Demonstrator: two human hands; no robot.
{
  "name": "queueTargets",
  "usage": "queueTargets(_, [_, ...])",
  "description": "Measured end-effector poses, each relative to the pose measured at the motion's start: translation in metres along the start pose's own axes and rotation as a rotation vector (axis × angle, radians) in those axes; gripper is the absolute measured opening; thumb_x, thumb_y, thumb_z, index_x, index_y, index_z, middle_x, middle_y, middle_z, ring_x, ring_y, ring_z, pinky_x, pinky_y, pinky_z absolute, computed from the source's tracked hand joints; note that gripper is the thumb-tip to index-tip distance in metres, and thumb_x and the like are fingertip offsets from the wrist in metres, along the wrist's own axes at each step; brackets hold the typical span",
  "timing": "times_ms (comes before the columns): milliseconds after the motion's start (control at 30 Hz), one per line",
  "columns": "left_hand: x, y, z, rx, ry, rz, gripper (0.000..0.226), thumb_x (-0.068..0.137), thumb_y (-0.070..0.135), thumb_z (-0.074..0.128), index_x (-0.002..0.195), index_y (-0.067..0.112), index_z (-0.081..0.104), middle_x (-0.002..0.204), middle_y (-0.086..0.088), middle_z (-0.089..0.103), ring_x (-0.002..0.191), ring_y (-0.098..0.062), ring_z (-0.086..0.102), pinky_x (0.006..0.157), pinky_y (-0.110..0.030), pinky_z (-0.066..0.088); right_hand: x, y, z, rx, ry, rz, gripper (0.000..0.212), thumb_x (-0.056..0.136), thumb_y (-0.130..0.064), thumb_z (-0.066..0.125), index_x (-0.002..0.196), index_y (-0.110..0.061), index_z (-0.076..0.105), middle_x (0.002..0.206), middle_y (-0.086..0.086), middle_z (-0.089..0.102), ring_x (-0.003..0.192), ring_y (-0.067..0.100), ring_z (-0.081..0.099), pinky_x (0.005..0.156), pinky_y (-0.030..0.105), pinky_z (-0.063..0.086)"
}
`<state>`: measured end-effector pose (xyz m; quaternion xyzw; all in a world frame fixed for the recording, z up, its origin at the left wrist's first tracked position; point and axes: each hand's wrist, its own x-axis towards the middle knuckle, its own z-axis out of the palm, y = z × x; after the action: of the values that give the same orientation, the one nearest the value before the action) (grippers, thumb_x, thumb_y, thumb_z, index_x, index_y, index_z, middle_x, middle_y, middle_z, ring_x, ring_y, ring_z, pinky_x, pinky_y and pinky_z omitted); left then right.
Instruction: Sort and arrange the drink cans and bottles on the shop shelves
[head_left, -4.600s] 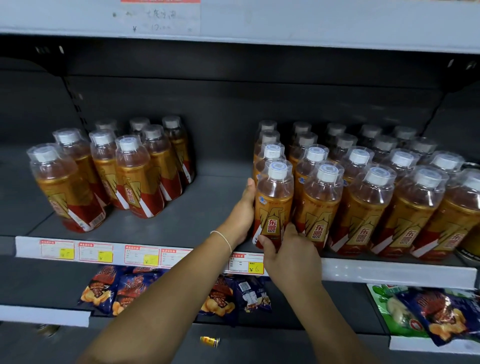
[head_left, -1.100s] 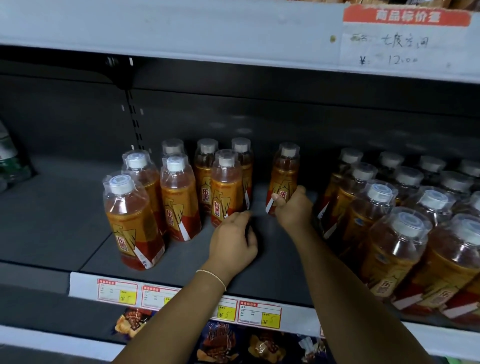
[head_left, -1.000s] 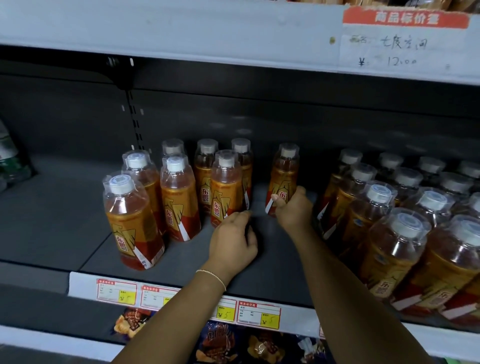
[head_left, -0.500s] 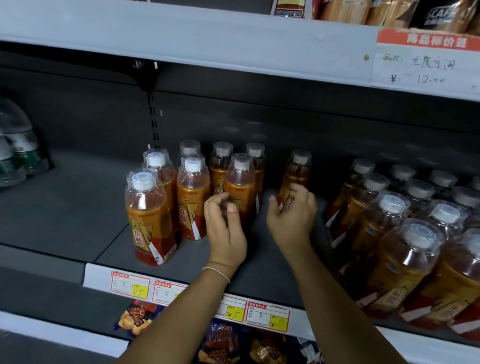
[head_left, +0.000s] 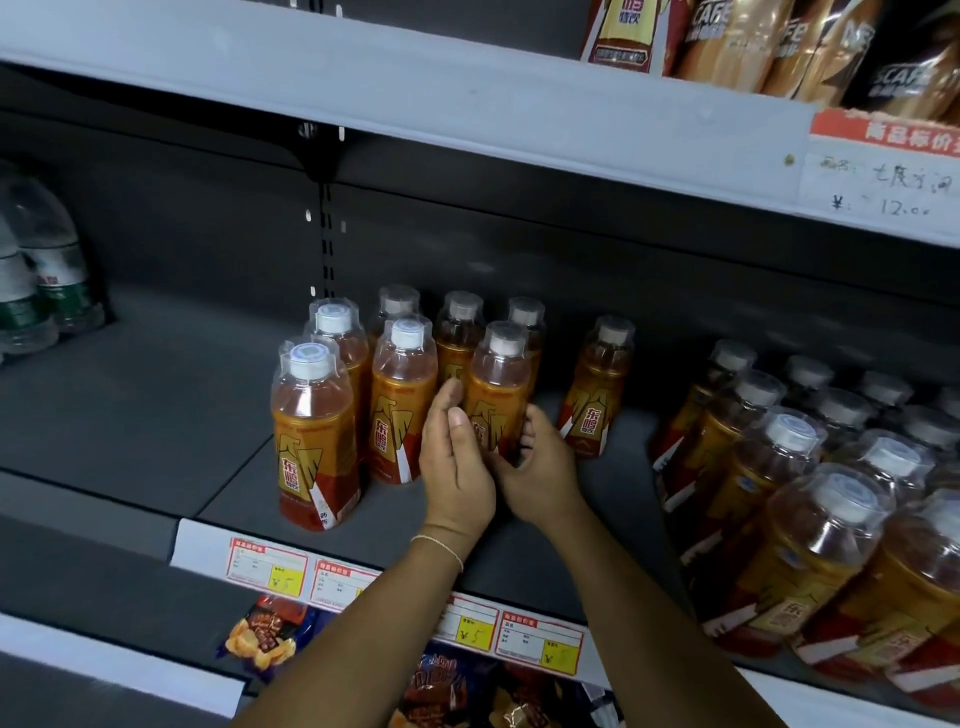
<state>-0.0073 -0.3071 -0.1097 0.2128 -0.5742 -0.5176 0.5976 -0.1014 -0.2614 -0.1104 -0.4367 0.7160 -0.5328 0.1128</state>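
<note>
Bottle (head_left: 500, 395) at front right of cluster (head_left: 311, 415) on shelf (head_left: 156, 410), clasped low: left hand (head_left: 457, 462) near-flat against side, right hand (head_left: 540, 470) curled round base. Step: squaring rows. Next, probably: nudge flush, then gather stray bottle (head_left: 597, 395) alongside.

The bottles (head_left: 400, 400) are glowing amber, wearing gold-and-red labels with a slanted white stripe under white caps (head_left: 310, 361). The shelf (head_left: 156, 405) is showing dark grey. The price tags (head_left: 267, 566) are showing white, red-edged, with yellow squares. The water bottles (head_left: 52, 270) are wearing green labels.
</note>
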Motion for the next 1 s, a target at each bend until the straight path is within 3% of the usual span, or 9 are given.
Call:
queueTargets(100, [0.001, -0.002, -0.001, 0.09, -0.053, 0.0, 0.046, 0.101, 0.031, 0.032, 0.135, 0.01, 0.053, 0.134, -0.002, 0.057, 0.128, -0.007, 0.049, 0.109, -0.028, 0.039, -0.01, 0.007, -0.014, -0.013, -0.044, 0.044, 0.057, 0.083, -0.017, 0.076, 0.13, -0.036, 0.049, 0.122, -0.01, 0.063, 0.111, 0.001, 0.061, 0.1, 0.037, 0.053])
queueTargets(233, [-0.001, -0.004, 0.0, 0.209, -0.165, -0.018, 0.036, 0.097, 0.032, 0.038, 0.1, 0.013, 0.069, 0.098, 0.004, 0.066, 0.098, -0.005, 0.06, 0.087, -0.02, 0.048, -0.027, 0.018, -0.041, 0.01, -0.076, 0.132, 0.069, 0.087, -0.014, 0.072, 0.138, -0.046, 0.037, 0.135, -0.008, 0.055, 0.125, 0.01, 0.055, 0.105, 0.043, 0.049])
queueTargets(400, [-0.007, -0.008, 0.002, 0.294, -0.33, 0.045, 0.045, 0.101, 0.016, 0.051, 0.057, 0.021, 0.046, 0.056, 0.006, 0.047, 0.055, -0.004, 0.044, 0.055, -0.028, 0.038, -0.043, 0.026, -0.061, 0.029, -0.065, 0.228, 0.082, 0.093, -0.015, 0.065, 0.152, -0.045, 0.017, 0.149, -0.01, 0.045, 0.137, 0.01, 0.043, 0.112, 0.049, 0.04])
queueTargets(600, [-0.011, -0.011, 0.011, 0.205, -0.442, -0.152, 0.049, 0.102, 0.037, 0.045, 0.077, 0.001, 0.067, 0.076, -0.016, 0.069, 0.074, -0.015, 0.06, 0.073, -0.04, 0.05, -0.048, 0.031, -0.064, -0.03, 0.089, 0.211, 0.077, 0.094, -0.014, 0.062, 0.154, -0.041, 0.022, 0.152, -0.005, 0.037, 0.136, 0.013, 0.042, 0.114, 0.044, 0.039])
queueTargets(700, [-0.012, -0.011, 0.014, 0.23, -0.531, -0.114, 0.043, 0.098, 0.056, 0.039, 0.098, 0.03, 0.074, 0.095, 0.002, 0.075, 0.098, -0.005, 0.066, 0.087, -0.026, 0.051, -0.048, 0.032, -0.063, -0.145, 0.156, 0.179, 0.079, 0.09, -0.027, 0.069, 0.154, -0.035, 0.023, 0.149, -0.004, 0.027, 0.134, 0.013, 0.041, 0.11, 0.03, 0.039])
queueTargets(767, [-0.007, -0.008, 0.017, 0.211, -0.578, -0.17, 0.05, 0.094, 0.064, 0.037, 0.095, 0.029, 0.073, 0.099, -0.001, 0.074, 0.103, -0.014, 0.067, 0.092, -0.031, 0.051, -0.049, 0.033, -0.062, -0.124, 0.192, 0.177, 0.082, 0.087, -0.031, 0.074, 0.154, -0.032, 0.026, 0.148, -0.004, 0.027, 0.127, 0.007, 0.042, 0.098, 0.015, 0.038])
queueTargets(833, [0.001, -0.005, 0.022, 0.195, -0.616, -0.253, 0.056, 0.093, 0.065, 0.037, 0.091, 0.023, 0.074, 0.101, -0.008, 0.074, 0.104, -0.024, 0.068, 0.093, -0.041, 0.054, -0.048, 0.033, -0.063, -0.08, 0.246, 0.196, 0.082, 0.084, -0.03, 0.078, 0.151, -0.032, 0.032, 0.147, -0.001, 0.034, 0.125, 0.009, 0.046, 0.098, 0.02, 0.04])
queueTargets(933, [0.008, 0.004, 0.031, 0.173, -0.646, -0.305, 0.045, 0.098, 0.06, 0.033, 0.088, 0.048, 0.075, 0.098, 0.012, 0.075, 0.1, -0.009, 0.07, 0.088, -0.028, 0.054, -0.046, 0.033, -0.064, -0.034, 0.292, 0.219, 0.078, 0.084, -0.023, 0.078, 0.149, -0.029, 0.036, 0.143, -0.001, 0.047, 0.126, 0.012, 0.05, 0.102, 0.029, 0.044])
queueTargets(1000, [0.009, 0.006, 0.035, 0.136, -0.648, -0.333, 0.044, 0.093, 0.058, 0.034, 0.086, 0.047, 0.076, 0.096, 0.015, 0.075, 0.097, -0.005, 0.07, 0.081, -0.018, 0.054, -0.044, 0.033, -0.064, -0.043, 0.298, 0.225, 0.072, 0.086, -0.02, 0.076, 0.147, -0.026, 0.039, 0.143, 0.0, 0.05, 0.126, 0.013, 0.052, 0.103, 0.03, 0.045])
